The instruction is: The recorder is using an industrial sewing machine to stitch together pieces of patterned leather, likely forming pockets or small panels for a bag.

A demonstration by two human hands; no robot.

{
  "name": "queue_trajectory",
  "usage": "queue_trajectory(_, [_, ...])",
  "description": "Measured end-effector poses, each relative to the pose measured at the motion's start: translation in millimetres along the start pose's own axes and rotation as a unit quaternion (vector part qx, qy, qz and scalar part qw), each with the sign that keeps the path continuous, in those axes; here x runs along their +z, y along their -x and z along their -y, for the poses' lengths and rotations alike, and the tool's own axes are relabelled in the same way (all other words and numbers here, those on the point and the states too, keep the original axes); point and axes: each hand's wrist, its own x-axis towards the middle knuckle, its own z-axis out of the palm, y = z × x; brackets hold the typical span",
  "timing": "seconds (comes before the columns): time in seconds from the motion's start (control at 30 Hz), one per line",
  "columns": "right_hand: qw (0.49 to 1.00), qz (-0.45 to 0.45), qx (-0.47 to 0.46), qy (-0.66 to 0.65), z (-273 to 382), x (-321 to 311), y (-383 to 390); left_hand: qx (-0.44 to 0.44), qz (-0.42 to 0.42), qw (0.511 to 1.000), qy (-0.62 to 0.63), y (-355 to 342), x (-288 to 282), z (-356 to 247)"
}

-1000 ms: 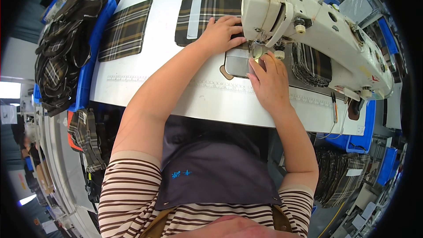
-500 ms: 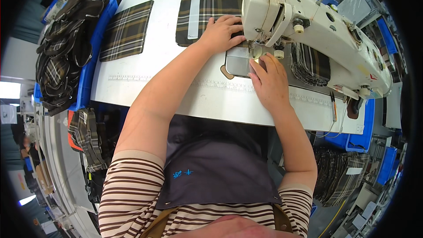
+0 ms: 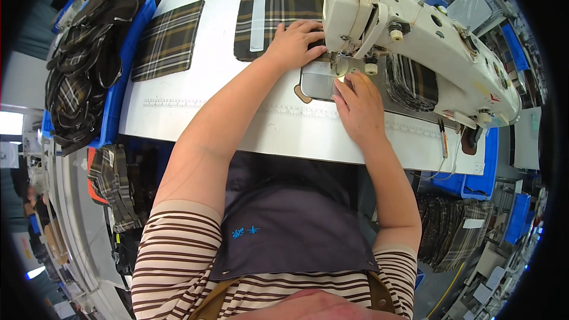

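My left hand (image 3: pixel 298 45) lies with fingers spread on the right part of a dark plaid fabric panel (image 3: pixel 246 24), close to the sewing machine head (image 3: pixel 349 15). A pale strip (image 3: pixel 258 24) lies lengthwise on that panel. Just below the needle area rests my right hand (image 3: pixel 360 106), its fingers stretched toward the metal plate (image 3: pixel 318 86) and its thumb apart. Nothing shows clearly between those fingers, and the machine hides part of the panel's right end. To the right, a stack of plaid pieces (image 3: pixel 415 86) sits under the machine arm.
Another plaid panel (image 3: pixel 169 41) lies on the left of the white table (image 3: pixel 219 83). Beside it, a blue bin (image 3: pixel 127 65) is heaped with dark fabric pieces (image 3: pixel 80 77). Thread snips (image 3: pixel 443 136) lie near the front right edge. More plaid pieces (image 3: pixel 450 231) hang low at the right.
The whole view has shifted slightly, so everything appears a little further left. Both hands keep about the same places by the machine and on the panel.
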Motion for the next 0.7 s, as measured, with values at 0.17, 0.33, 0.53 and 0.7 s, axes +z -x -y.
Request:
queue_trajectory(0.17, [0.999, 0.036, 0.005, -0.024, 9.3, -4.9, 4.7, -0.034, -0.048, 0.998, -0.031, -1.5, 11.7, 6.8])
queue_trajectory(0.33, [0.99, -0.043, -0.106, -0.088, 60.8, -15.9, 35.7, -0.11, 0.005, 0.992, -0.055, 7.3, 5.2, 9.1])
queue_trajectory(0.53, [0.948, 0.019, -0.023, -0.318, 114.3, 3.6, 116.0, -0.221, 0.002, 0.974, 0.053, 77.3, -26.3, -15.4])
queue_trajectory(0.7, [0.836, 0.181, 0.209, -0.474, 119.7, 47.2, 149.4, -0.041, 0.07, 0.995, 0.062, 136.6, -86.2, -3.6])
